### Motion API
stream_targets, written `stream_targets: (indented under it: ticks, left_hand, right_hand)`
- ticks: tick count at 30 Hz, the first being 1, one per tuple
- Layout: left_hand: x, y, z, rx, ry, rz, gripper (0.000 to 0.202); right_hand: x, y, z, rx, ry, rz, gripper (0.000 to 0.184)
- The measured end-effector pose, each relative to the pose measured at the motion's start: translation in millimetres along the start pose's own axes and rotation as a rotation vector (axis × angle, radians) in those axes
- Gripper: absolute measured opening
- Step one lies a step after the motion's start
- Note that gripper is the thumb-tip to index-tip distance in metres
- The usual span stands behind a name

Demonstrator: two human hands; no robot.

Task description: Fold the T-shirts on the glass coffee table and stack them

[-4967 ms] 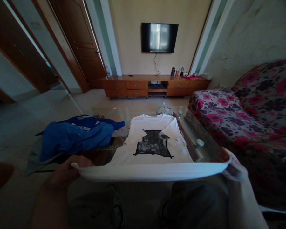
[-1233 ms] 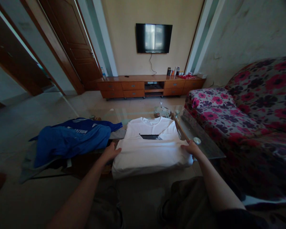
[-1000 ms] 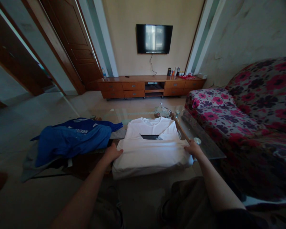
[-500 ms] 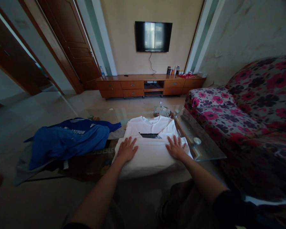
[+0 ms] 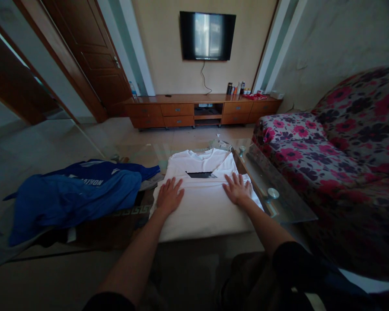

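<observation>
Clear glass tabletop (image 5: 291,209), with a white cloth T-shirt (image 5: 204,211) folded up on itself beneath two spread palms.

From where I stand, the shirt's near fold lies on the person's side of both hands. The left hand (image 5: 170,196) rests flat by one edge, the right hand (image 5: 238,190) flat by the other, fingers splayed, gripping nothing; both touch the cloth, so neither is nearer. Just ahead of them shows a strip of black-and-grey print (image 5: 201,175), then the round collar (image 5: 201,156), facing straight away; which axis is longer, this slant hides. Left of the left hand sprawls a heap of blue clothes (image 5: 78,198); off to the right hand's right, a floral-covered sofa (image 5: 304,151); far ahead, a long brown wooden cabinet (image 5: 178,110).
</observation>
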State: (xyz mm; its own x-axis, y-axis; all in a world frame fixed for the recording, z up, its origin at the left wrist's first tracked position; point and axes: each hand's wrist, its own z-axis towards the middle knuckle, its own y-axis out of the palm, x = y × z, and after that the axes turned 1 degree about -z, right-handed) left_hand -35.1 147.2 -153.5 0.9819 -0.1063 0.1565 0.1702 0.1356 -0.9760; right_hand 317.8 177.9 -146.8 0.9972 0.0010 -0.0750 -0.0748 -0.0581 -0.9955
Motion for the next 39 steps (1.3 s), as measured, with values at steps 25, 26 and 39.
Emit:
stream_targets:
  ticks: [25,26,39]
  left_hand:
    - [12.0,-67.5,-37.4,-0.042,0.166,-0.043,0.026]
    - [10.6,-72.2,-42.1,-0.055,0.16,-0.047,0.026]
    - [-0.5,-96.2,-72.2,-0.212,0.152,-0.075,0.033]
  right_hand:
    - [-70.5,-41.7,-48.4,0.04,-0.376,0.242,0.023]
    - [-70.9,-45.0,-52.2,0.046,-0.367,0.272,0.022]
    - [-143.3,-4.1,-236.0,-1.52,-0.984,-0.021,0.028]
